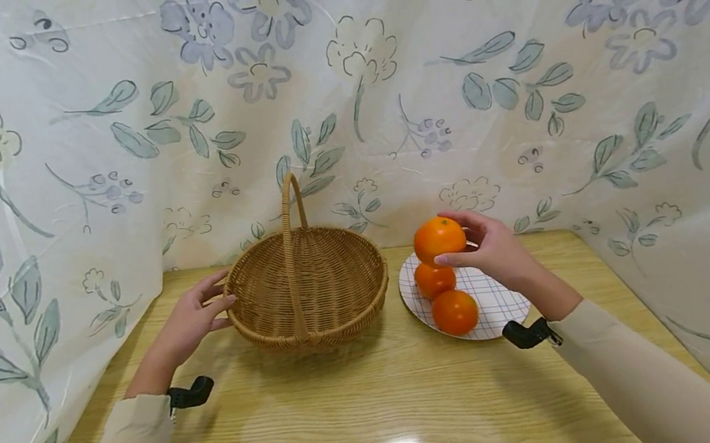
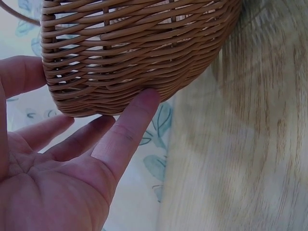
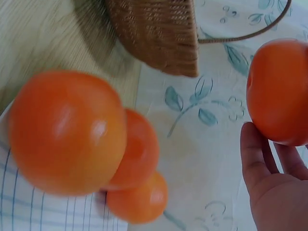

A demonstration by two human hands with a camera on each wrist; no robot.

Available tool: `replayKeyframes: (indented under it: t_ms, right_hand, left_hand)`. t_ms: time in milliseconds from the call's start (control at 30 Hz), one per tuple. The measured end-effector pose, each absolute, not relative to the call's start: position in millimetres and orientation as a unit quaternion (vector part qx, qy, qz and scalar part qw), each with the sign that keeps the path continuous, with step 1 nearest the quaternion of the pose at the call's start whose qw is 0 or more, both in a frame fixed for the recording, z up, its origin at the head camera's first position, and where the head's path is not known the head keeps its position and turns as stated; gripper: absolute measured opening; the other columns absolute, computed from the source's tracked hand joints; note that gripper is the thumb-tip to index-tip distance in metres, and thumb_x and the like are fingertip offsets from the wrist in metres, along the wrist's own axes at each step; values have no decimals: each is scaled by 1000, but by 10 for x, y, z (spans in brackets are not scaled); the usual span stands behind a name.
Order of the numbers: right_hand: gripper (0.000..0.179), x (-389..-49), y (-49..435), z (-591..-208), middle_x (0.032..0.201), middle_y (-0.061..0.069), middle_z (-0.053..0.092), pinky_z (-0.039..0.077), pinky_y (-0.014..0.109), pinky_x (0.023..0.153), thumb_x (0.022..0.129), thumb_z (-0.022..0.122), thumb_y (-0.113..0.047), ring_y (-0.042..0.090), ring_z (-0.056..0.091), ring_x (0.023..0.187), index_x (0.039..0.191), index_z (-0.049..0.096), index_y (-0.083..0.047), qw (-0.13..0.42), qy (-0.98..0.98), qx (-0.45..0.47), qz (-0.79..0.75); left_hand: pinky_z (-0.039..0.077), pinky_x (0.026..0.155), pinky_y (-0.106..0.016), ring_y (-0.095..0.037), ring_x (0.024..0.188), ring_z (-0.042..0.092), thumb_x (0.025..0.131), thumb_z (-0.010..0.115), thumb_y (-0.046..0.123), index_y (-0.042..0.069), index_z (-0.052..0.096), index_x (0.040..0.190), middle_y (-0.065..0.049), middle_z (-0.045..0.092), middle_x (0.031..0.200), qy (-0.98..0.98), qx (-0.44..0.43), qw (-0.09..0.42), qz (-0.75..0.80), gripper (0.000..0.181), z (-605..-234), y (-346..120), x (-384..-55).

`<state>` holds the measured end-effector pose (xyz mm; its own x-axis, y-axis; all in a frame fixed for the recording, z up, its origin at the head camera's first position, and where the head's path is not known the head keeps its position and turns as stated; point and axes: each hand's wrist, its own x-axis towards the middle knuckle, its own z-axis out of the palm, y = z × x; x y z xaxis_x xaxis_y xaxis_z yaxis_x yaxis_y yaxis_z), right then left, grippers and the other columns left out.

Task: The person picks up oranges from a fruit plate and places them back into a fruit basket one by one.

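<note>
A brown wicker basket (image 1: 342, 316) with a tall arched handle stands on the table, with nothing visible inside. My left hand (image 1: 192, 317) is at its left side. In the left wrist view the thumb touches the rim, and a nearly straight finger presses the woven wall (image 2: 134, 53). Over the plate (image 1: 504, 306), my right hand (image 1: 494, 246) holds a smooth orange-red tomato (image 1: 438, 239) between thumb and fingers. Two more tomatoes (image 1: 455, 312) show on the plate from above. Three appear in the right wrist view, the nearest tomato (image 3: 67, 134) largest, beside the held tomato (image 3: 279, 91).
The light wood table (image 1: 304, 431) reaches towards me, with a bright glare spot near its front. A floral cloth (image 1: 376, 133) hangs behind and along both sides. The plate, white with a blue grid, stands to the right of the basket with a small gap between them.
</note>
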<state>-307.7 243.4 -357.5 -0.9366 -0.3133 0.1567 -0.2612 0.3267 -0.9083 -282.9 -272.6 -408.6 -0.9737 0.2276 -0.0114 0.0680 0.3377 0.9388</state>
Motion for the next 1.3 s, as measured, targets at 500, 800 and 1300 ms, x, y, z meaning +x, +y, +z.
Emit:
replayKeyframes:
  t_ms: [500,800,1300]
  right_hand:
    - [71,-3214,1857,-3461,142,9,57,60,29,94,85,86,-16,28,59,123,148,53,-18,65,762,-183,-618]
    - [68,-3376,1489,-3459,142,7,56,58,34,96,84,84,-9,29,59,123,145,55,-18,90,741,-184,-639]
    - [69,-3557,804,-3415,135,9,62,60,36,92,81,88,-12,28,61,117,143,59,-20,114,757,-194,-614]
  left_hand:
    - [62,89,-34,-51,136,47,110,50,21,10,19,165,-32,32,158,804,96,72,582,64,-4097,-2731,-2838]
    - [62,89,-33,-51,136,48,110,49,20,10,20,165,-33,33,158,808,93,67,578,63,-4090,-2713,-2817]
    - [62,88,-32,-50,135,48,109,51,22,11,21,165,-32,33,157,805,93,67,582,64,-4116,-2738,-2839]
